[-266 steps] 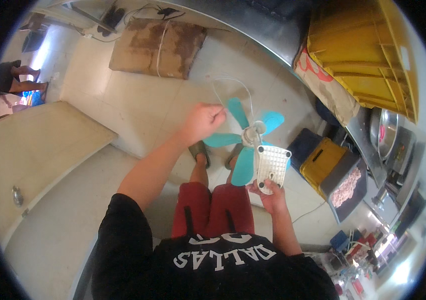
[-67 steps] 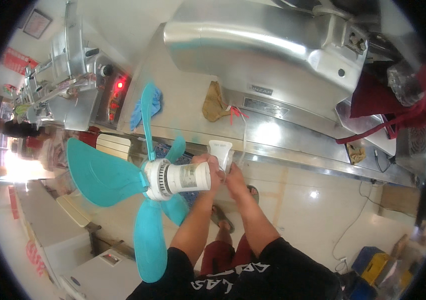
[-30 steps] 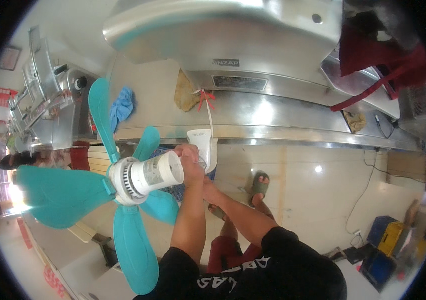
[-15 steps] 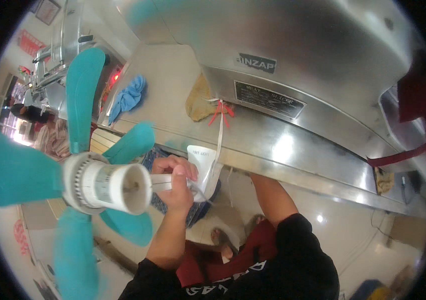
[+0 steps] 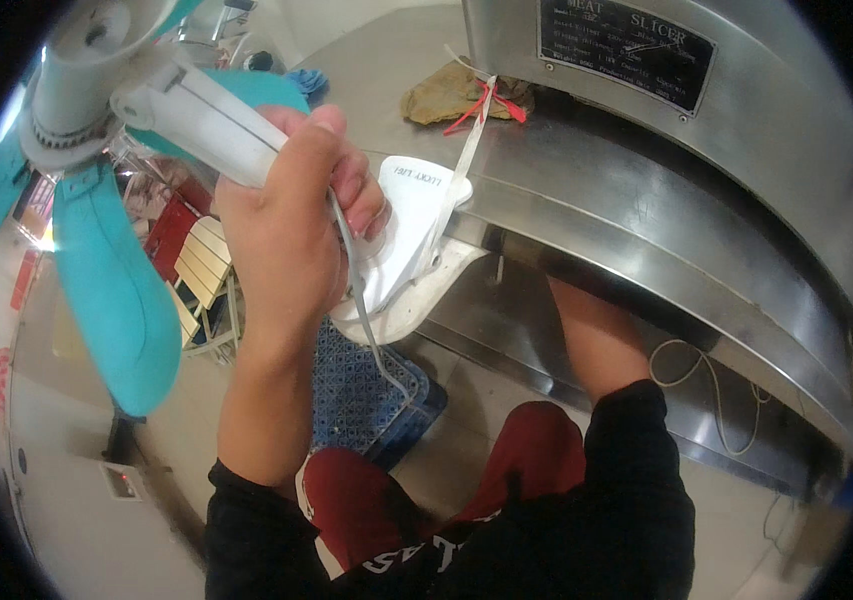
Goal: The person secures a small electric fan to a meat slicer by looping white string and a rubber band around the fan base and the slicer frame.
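Observation:
My left hand [image 5: 291, 195] is closed around the white neck [image 5: 191, 115] of an electric fan, just above its white base [image 5: 391, 265]. The fan's teal blades [image 5: 118, 290] and round white motor housing [image 5: 71, 90] tilt off to the upper left, partly cut by the picture's rim. A grey cord [image 5: 361, 320] runs down past my left wrist from the neck. My right forearm [image 5: 594, 335] reaches under the edge of the steel counter [image 5: 626, 220]; the hand itself is hidden there. A pale strap [image 5: 466, 160] hangs over the fan base from the counter.
A steel meat slicer [image 5: 776, 90] stands on the counter, with a brown cloth [image 5: 446, 92] and red ties [image 5: 506, 110] beside it. Below are a blue crate [image 5: 361, 390] and a looped cable [image 5: 711, 390]. A slatted folding chair [image 5: 204, 265] stands at the left.
My view has come lower and closer to the counter. The fan head now sits higher at the upper left, and my right forearm reaches under the counter edge as before.

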The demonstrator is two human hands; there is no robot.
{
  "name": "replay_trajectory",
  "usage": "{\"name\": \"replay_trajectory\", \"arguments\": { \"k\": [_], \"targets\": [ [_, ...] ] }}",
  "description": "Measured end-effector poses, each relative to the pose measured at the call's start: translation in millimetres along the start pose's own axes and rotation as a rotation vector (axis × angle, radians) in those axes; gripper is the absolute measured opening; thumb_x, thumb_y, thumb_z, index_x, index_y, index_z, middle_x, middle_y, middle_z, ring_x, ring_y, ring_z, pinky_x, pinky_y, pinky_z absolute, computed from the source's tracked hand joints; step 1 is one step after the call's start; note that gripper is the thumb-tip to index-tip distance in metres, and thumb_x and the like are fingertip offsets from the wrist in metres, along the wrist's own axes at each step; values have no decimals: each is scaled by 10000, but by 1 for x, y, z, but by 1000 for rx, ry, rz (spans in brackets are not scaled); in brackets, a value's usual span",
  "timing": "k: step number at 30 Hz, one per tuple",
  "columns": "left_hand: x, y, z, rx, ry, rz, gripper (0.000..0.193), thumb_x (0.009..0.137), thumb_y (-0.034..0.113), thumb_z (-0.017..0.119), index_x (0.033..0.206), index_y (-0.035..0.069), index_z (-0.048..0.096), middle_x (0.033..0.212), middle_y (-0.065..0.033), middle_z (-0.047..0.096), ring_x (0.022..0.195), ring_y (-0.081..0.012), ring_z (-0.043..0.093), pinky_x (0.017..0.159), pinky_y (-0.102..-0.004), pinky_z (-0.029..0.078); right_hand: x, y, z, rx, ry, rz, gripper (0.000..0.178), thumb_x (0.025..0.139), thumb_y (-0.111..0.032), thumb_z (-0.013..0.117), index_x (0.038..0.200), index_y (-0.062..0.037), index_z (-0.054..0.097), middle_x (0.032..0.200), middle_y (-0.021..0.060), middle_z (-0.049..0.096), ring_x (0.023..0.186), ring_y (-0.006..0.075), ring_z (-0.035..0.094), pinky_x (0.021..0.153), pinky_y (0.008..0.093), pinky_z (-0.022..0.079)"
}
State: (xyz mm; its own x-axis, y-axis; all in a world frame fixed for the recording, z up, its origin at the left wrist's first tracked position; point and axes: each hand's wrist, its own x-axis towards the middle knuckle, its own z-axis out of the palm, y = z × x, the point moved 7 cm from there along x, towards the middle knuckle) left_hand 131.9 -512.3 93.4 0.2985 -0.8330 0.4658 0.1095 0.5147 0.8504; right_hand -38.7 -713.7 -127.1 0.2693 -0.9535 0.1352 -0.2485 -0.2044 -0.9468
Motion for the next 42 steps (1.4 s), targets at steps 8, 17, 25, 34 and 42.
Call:
{"name": "replay_trajectory", "arguments": {
  "k": [8,17,25,34,42],
  "targets": [
    [2,-26,-3,170,-209,53,226,988,255,569,947,73,441,722,-74,511,707,-208,549,688,-347,463,2,-8,7,-169,4,-36,160,957,-191,580,1024,-53,626,878,76,609,790,233,576,698,321,449],
    [15,-39,-30,217,-168,145,350,1001,368,539,906,33,564,781,-80,634,757,-150,613,679,-283,471,15,-21,23,-474,36,-90,172,947,-204,602,993,-42,634,839,69,588,765,210,555,685,312,435],
    [5,-23,-23,147,-169,171,373,995,381,544,887,27,494,766,-99,525,795,-234,565,780,-360,456,-39,-48,-5,-354,189,-209,187,938,-216,622,965,-32,641,805,63,569,743,190,536,675,303,422],
    [-26,-6,9,344,-141,311,336,987,322,548,847,17,529,714,-90,571,696,-190,584,678,-326,463,-152,-71,10,776,-24,-193,256,962,-224,610,763,-64,601,650,-63,434,577,58,348,513,253,278],
    [-33,-7,9,290,-129,304,299,983,288,549,874,14,499,717,-99,548,694,-198,570,683,-331,460,-171,-96,13,610,155,-451,348,971,-146,578,669,-40,441,601,-51,338,553,67,316,490,277,287]
  ]
}}
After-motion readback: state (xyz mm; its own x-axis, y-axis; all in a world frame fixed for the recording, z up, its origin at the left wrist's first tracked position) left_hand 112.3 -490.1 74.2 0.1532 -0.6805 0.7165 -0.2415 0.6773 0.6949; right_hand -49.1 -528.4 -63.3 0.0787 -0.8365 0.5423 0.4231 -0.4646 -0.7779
